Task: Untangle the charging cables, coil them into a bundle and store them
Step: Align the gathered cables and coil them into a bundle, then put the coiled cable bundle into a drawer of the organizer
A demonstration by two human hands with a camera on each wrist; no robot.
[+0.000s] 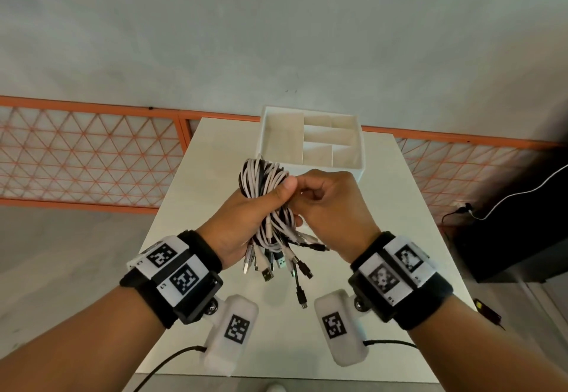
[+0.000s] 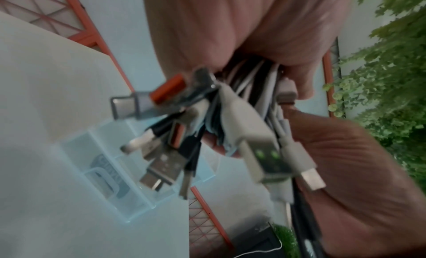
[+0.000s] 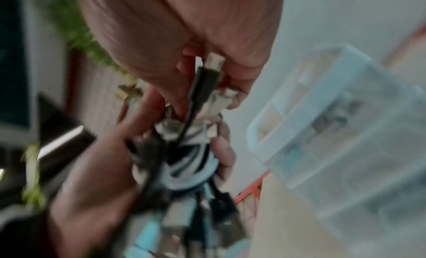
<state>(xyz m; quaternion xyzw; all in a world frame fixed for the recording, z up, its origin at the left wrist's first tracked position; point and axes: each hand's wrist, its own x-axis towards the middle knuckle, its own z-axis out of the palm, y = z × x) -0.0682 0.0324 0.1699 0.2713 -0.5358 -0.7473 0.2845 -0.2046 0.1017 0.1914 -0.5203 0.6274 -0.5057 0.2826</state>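
A bundle of black and white charging cables (image 1: 266, 182) is held upright above the white table (image 1: 215, 152). My left hand (image 1: 246, 216) grips the bundle round its middle, thumb across the front. Its loops stick up above the fist, and several plug ends (image 1: 276, 264) hang below. My right hand (image 1: 325, 204) is curled against the bundle's right side and pinches cable ends (image 3: 207, 83) between its fingers. The left wrist view shows the plugs (image 2: 260, 149) fanning out under my palm. A white divided storage box (image 1: 310, 139) stands just beyond the hands.
The box (image 2: 110, 170) has several compartments. An orange lattice railing (image 1: 92, 152) runs behind the table. A black unit (image 1: 516, 238) with a white wire stands on the floor at the right. Green foliage (image 2: 392, 79) shows in the left wrist view.
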